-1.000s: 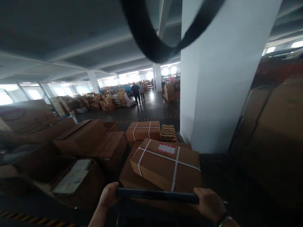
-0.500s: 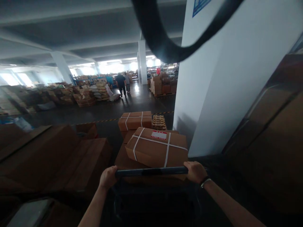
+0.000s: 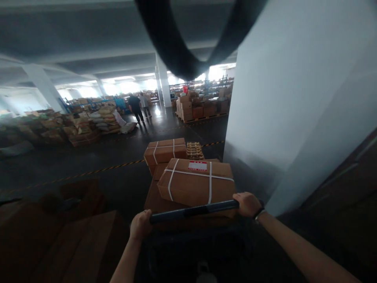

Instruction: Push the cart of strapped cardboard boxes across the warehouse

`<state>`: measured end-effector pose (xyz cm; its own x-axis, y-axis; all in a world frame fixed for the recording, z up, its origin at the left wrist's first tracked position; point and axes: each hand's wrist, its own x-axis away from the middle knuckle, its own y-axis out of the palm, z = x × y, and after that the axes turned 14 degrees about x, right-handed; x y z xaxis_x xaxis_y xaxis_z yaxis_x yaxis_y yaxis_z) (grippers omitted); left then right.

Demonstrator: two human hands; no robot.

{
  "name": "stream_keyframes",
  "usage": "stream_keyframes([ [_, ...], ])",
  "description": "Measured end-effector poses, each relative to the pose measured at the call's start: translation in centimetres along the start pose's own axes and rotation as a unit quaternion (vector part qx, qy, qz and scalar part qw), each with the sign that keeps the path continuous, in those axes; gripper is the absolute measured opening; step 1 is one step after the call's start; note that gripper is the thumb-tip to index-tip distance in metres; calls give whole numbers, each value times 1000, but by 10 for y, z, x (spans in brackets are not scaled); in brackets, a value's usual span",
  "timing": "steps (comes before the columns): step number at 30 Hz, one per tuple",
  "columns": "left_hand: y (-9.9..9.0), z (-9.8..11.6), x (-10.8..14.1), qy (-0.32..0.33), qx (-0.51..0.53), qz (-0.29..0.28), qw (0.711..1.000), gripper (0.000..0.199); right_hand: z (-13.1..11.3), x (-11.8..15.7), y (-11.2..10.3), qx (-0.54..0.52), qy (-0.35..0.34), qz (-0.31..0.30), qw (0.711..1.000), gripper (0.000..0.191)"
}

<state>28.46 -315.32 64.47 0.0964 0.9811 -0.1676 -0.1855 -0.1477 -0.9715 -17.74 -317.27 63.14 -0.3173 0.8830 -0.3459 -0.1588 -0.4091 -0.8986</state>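
Carton point(image 3: 191, 190) brown; straps point(image 3: 210, 186) white; label point(image 3: 197, 166) red-and-white; handlebar point(image 3: 171, 215) dark blue-grey; floor line point(image 3: 106, 169) striped yellow-black; pillar point(image 3: 265, 98) white.

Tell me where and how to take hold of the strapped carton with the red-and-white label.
I'd grip the labelled carton by its two short ends, coming in from left and right: it lies with a long side toward the dark bar, which runs across in front. Its white straps look flat against it, so likely make poorer holds.

Dark shiny floor point(image 3: 123, 147), striped tape line point(image 3: 112, 168) across it; sack pile point(image 3: 107, 120) and box-loaded pallet point(image 3: 206, 117) sit on it. Cart point(image 3: 194, 211) carries brown cartons point(image 3: 194, 186), deck hidden under load.
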Motion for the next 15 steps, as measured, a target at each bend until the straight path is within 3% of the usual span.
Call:
stream_keyframes([
  [4, 0, -9, -3, -3, -2, 0, 1000, 15, -6, -3, 6, -7, 4, 20, 1000, 17],
  [9, 27, -20, -13, -8, 18, 4, 1000, 20, -14, -12, 36, -19, -1, 25, 1000, 17],
  [15, 36, -3, -30, -11, 36, 1, 999, 28, 4, -24, 59, -3, -16, 48, 999, 21],
])
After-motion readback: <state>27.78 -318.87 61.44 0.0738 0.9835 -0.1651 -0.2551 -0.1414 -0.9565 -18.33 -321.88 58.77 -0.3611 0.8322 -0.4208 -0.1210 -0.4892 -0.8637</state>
